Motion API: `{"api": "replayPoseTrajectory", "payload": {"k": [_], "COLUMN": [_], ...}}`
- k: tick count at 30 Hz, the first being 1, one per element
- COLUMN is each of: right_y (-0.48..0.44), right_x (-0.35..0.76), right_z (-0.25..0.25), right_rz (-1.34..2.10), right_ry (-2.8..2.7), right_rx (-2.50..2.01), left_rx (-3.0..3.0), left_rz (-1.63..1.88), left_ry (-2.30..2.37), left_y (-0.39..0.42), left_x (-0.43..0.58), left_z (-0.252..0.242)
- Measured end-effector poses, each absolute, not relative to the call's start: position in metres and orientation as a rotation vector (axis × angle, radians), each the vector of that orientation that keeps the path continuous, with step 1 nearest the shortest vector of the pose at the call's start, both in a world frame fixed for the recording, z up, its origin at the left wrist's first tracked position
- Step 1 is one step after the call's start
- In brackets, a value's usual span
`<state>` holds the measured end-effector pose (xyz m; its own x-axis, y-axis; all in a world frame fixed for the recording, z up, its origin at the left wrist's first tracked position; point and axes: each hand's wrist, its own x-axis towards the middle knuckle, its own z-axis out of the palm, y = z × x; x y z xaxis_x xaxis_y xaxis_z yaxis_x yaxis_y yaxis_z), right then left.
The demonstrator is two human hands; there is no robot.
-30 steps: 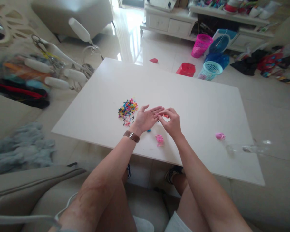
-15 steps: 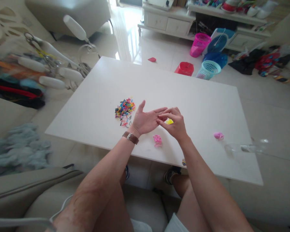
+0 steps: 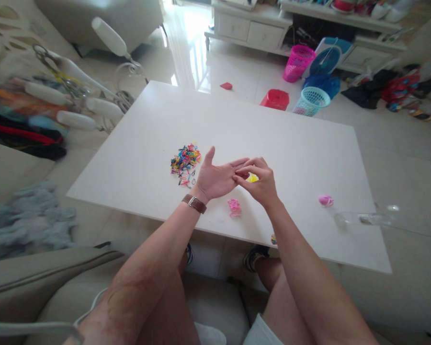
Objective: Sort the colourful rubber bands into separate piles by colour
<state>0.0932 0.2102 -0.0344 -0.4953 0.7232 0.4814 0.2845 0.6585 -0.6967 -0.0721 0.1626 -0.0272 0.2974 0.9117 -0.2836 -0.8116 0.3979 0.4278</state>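
Note:
My left hand [image 3: 217, 181] is held palm up over the white table [image 3: 255, 124], its thumb out and its fingers stretched flat. At its fingertips, the thumb and fingers of my right hand [image 3: 260, 182] are pinched together; whatever they hold is too small to make out. Behind the right hand a small yellow heap [image 3: 252, 178] partly shows. Left of my hands lies a pile of small multicoloured loops [image 3: 185, 159] that look like hair bands, with a few strays below it. A small pink heap [image 3: 234, 207] sits nearer me, below my hands.
On the table's right side are a purple-pink bundle [image 3: 325, 201] and a clear bottle [image 3: 366, 219] lying down. A small patterned item [image 3: 273, 239] is by the near edge, beside my right forearm. Beyond the far edge stand a red stool [image 3: 276, 99] and a light-blue basket [image 3: 311, 101].
Both hands keep almost the same pose, the right still pinched at the left fingertips. The view has shifted very slightly.

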Motion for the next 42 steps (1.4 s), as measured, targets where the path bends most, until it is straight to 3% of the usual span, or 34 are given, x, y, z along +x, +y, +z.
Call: {"api": "replayPoseTrajectory", "payload": {"k": [18,42], "right_y": [0.207,0.196], "right_x": [0.094,0.090], "right_z": [-0.028,-0.031], "right_rz": [0.693,0.608], "right_ry": [-2.067,-2.196], "right_rx": [-0.733,-0.487], "left_rx": [0.203,0.157], "left_rz": [1.259,1.139], "left_ry": [0.500,0.305], "left_y": [0.161,0.158], "left_x": [-0.075,-0.085], "left_z": [-0.021,-0.023]}}
